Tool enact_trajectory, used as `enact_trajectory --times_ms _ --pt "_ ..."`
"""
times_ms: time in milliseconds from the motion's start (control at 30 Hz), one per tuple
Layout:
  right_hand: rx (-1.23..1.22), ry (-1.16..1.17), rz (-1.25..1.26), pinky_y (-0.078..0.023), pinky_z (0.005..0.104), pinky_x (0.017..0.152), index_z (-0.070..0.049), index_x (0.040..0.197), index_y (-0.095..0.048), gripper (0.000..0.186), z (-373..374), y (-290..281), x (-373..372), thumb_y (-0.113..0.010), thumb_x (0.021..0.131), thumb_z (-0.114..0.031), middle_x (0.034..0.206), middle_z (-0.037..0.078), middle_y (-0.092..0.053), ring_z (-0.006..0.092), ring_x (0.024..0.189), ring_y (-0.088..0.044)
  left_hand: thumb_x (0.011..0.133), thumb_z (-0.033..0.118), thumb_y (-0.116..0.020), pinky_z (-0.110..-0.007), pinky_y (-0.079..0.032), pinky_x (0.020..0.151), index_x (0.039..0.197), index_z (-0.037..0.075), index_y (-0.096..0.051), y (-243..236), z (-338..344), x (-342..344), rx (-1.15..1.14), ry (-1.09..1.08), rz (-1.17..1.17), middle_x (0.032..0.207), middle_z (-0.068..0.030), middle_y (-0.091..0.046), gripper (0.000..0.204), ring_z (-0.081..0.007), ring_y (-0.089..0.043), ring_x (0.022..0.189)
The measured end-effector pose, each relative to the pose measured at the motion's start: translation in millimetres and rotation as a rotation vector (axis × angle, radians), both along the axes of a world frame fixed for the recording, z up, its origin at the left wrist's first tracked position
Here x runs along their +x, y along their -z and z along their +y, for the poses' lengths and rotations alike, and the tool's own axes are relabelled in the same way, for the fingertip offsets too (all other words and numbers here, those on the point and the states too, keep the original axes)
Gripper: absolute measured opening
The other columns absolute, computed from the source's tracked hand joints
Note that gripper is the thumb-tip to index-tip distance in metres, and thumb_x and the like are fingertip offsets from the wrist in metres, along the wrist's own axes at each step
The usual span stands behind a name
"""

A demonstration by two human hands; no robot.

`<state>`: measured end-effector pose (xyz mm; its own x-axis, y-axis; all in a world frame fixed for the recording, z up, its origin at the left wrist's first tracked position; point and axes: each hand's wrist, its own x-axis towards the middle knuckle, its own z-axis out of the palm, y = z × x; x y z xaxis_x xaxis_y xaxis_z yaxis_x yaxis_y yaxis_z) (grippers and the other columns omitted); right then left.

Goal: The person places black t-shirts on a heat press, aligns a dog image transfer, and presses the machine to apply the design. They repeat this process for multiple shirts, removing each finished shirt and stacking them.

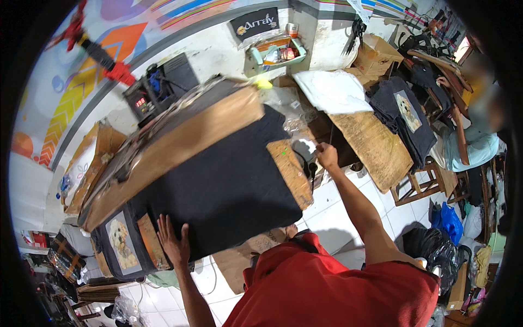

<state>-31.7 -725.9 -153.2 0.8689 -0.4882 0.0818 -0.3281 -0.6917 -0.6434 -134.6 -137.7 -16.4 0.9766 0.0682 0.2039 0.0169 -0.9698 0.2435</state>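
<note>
A black T-shirt (223, 185) lies flat on the press bed, whose wooden board (289, 169) shows at the right. My left hand (174, 242) has its fingers apart at the shirt's lower left edge, beside a narrow wooden strip (150, 234). Left of it lies dark fabric with a dog picture (122, 245). My right hand (327, 155) is closed at the edge of a small white sheet (305, 147), right of the shirt and near clear plastic bags (286, 111). The heat press's long covered top (180, 136) is behind the shirt, with a lit display unit (140, 106).
At the right, printed dark shirts (400, 120) lie by a worn board (370, 141) and a white padded sheet (327, 90). Another person (468, 141) works at the far right. A green bin (277, 54) is behind; black bags (425, 256) and cardboard (234, 261) lie on the floor.
</note>
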Motion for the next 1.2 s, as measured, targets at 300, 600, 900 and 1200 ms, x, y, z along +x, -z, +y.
enact_trajectory --times_ms 300,600,900,1200 --pt "-0.001 -0.268 -0.134 -0.056 0.0443 0.079 -0.003 0.091 -0.073 0.016 17 -25 62 -0.064 0.078 -0.007 0.091 0.019 -0.073 0.0375 0.088 -0.071 0.098 0.045 -0.06 -0.054 -0.019 0.121 0.15 0.006 -0.044 3 -1 1 -0.061 0.03 -0.04 0.159 -0.0159 -0.038 0.067 -0.0353 -0.029 0.15" --pt "-0.229 0.0 -0.535 -0.049 0.0454 0.095 -0.002 0.104 -0.068 0.021 -41 -128 126 -0.066 0.086 -0.012 0.115 0.018 -0.065 0.0374 0.109 -0.06 0.097 0.044 -0.061 -0.052 -0.021 0.121 0.148 0.004 -0.046 3 -3 1 -0.063 -0.011 -0.033 0.157 -0.0176 -0.04 0.066 -0.0368 -0.032 0.148" --pt "-0.319 -0.103 -0.11 -0.055 0.0496 0.08 0.0 0.098 -0.071 0.024 -90 -93 148 -0.062 0.087 -0.019 0.099 0.027 -0.07 0.0429 0.09 -0.069 0.097 0.044 -0.062 -0.053 -0.022 0.12 0.147 0.005 -0.048 5 -4 1 -0.081 -0.015 -0.059 0.157 -0.0157 -0.042 0.066 -0.0354 -0.033 0.148" --pt "-0.166 -0.024 -0.263 -0.056 0.0432 0.073 0.0 0.09 -0.073 0.018 -118 -104 180 -0.069 0.072 -0.004 0.083 0.024 -0.071 0.0373 0.077 -0.071 0.096 0.039 -0.065 -0.053 -0.023 0.12 0.147 0.005 -0.049 5 -3 -1 -0.079 0.004 -0.081 0.156 -0.0157 -0.043 0.063 -0.036 -0.035 0.147"
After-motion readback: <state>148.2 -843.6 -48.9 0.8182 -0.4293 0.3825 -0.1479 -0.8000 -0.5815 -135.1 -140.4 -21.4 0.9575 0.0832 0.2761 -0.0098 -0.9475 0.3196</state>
